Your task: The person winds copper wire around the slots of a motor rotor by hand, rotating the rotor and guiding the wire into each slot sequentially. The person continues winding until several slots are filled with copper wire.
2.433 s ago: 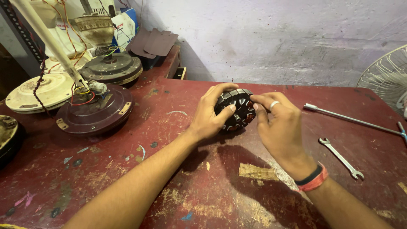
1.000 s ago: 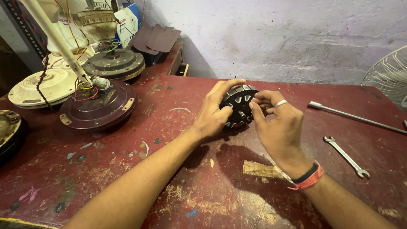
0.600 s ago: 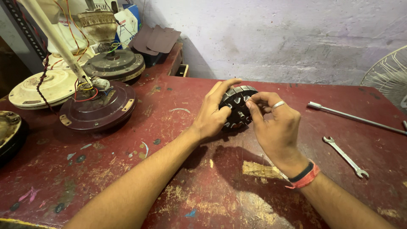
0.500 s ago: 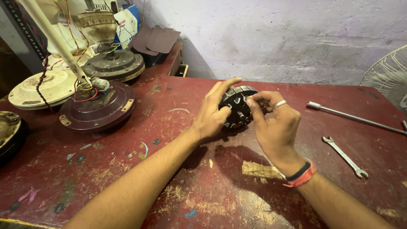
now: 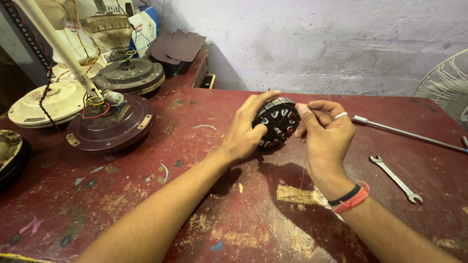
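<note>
1. Stator [image 5: 279, 122], a round dark slotted core, was held tilted on edge above the worn red table [image 5: 204, 146], near its middle and toward the wall.
2. Left hand [image 5: 243, 134] was closed around the stator's left rim, thumb across its face.
3. Right hand [image 5: 327, 134] pinched something thin at the stator's right edge; a fine strand appeared to hang below the wrist, though it was too thin to be sure.
4. Judgement: the work needed the core kept steady and the strand kept taut and seated squarely in one slot, without snagging on the slot edges.
5. Spanner [image 5: 396, 178] and long rod tool [image 5: 409, 136] lay to the right; brown fan motor housing [image 5: 109, 124] sat at left.
</note>
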